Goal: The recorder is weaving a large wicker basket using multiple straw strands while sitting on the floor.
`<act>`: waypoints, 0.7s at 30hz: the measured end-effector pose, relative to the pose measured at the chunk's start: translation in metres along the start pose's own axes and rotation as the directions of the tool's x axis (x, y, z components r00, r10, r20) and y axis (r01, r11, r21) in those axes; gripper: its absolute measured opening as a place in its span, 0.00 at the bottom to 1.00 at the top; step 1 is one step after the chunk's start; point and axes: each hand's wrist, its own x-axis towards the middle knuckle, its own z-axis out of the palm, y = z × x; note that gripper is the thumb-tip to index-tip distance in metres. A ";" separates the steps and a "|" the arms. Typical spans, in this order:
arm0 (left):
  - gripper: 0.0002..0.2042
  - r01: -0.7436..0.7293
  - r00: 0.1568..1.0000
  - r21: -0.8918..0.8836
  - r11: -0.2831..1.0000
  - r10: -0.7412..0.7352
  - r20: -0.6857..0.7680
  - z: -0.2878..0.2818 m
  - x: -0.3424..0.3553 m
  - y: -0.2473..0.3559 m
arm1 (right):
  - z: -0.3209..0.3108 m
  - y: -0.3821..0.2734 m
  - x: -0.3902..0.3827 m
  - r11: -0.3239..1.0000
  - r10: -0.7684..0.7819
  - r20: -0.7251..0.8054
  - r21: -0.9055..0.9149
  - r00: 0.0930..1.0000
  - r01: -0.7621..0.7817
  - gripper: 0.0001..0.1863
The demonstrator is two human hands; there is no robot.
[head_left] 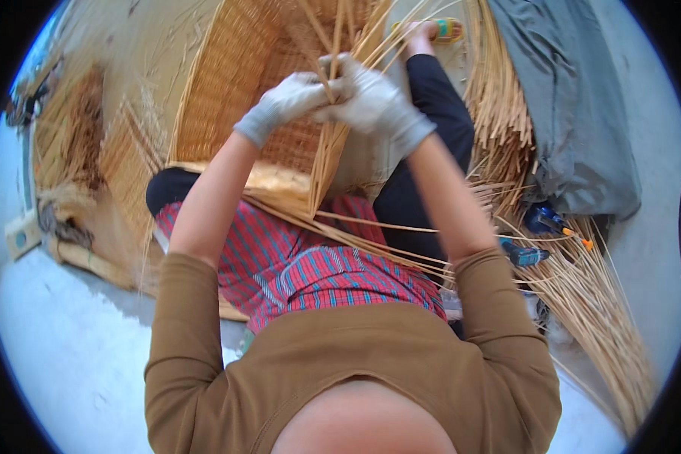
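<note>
A large woven wicker basket (231, 83) lies tilted in front of me, over my lap, with long loose strands rising from its right edge. My left hand (291, 102), in a pale knit glove, is closed on upright strands (318, 34) at that edge. My right hand (367, 102), gloved the same way and slightly blurred, is closed around strands just beside it; its fingertips are partly hidden. Long pale strips (356, 240) trail across my lap from the basket toward the right.
Reed bundles (499, 113) lie right of my outstretched leg, beside grey cloth (583, 136). A blue-and-orange tool (545, 219), a teal tool (526, 253) and more long strips (598, 325) sit lower right. Straw piles (87, 129) and a power socket block (23, 234) are at left.
</note>
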 end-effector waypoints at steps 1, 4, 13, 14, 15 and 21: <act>0.30 -0.173 0.977 0.002 0.985 0.172 -0.126 0.003 -0.013 0.002 | -0.026 -0.020 0.005 0.996 0.005 0.173 -0.092 0.985 0.011 0.22; 0.23 -0.539 0.825 -0.535 0.650 0.537 -0.179 0.001 0.026 -0.088 | -0.067 -0.112 0.058 0.978 -0.183 0.186 0.133 0.965 0.159 0.19; 0.21 -0.433 0.879 -0.321 0.842 0.316 -0.356 0.026 0.032 -0.043 | -0.074 0.067 0.056 0.960 0.191 -0.529 0.277 0.827 -0.044 0.18; 0.21 -0.427 0.878 -0.312 0.849 0.307 -0.367 0.017 0.017 -0.054 | -0.057 0.030 0.054 0.992 0.123 -0.478 0.063 0.870 -0.106 0.18; 0.18 -0.471 0.863 -0.230 0.851 0.391 -0.320 0.012 0.011 -0.053 | -0.064 0.016 0.059 0.989 0.019 -0.465 -0.121 0.885 -0.085 0.20; 0.12 -0.481 0.875 -0.260 0.837 0.442 -0.196 0.013 0.018 -0.051 | -0.081 0.013 0.075 0.480 0.241 -0.336 -0.774 0.910 -0.413 0.24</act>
